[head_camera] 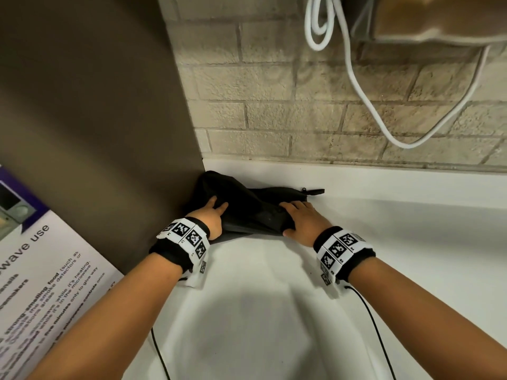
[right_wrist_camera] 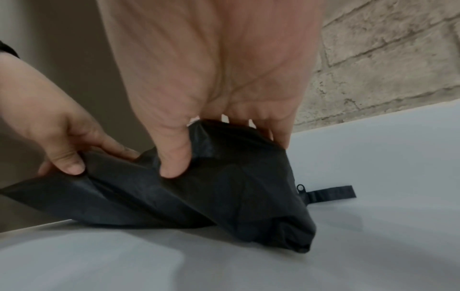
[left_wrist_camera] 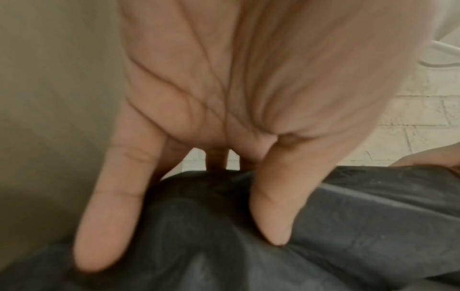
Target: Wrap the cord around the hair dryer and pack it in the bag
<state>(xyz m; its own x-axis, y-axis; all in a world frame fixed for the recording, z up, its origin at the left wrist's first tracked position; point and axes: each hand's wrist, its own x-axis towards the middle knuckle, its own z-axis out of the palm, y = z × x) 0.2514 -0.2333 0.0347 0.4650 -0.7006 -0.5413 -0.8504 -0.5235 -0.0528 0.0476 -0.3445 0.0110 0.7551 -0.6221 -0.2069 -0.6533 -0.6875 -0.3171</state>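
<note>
A black fabric bag [head_camera: 247, 212] lies crumpled on the white counter [head_camera: 384, 242], pushed into the corner against the brown panel. My left hand [head_camera: 216, 212] pinches a fold at the bag's left end. My right hand [head_camera: 297, 219] grips the bulging right part, thumb on the near side and fingers over the top. In the right wrist view the bag [right_wrist_camera: 236, 196] bulges under my right hand [right_wrist_camera: 211, 88], and my left hand [right_wrist_camera: 54, 133] holds a fold. A zipper pull tab [head_camera: 315, 191] sticks out at the right end. The hair dryer is not visible. A white cord [head_camera: 356, 86] hangs above.
A brick wall [head_camera: 301, 105] stands behind the counter. A brown panel [head_camera: 82, 105] closes the left side, with a printed microwave notice [head_camera: 41, 283] lower left. A blurred tan object [head_camera: 439, 20] juts out at the top right. Thin black wires trail from both wristbands.
</note>
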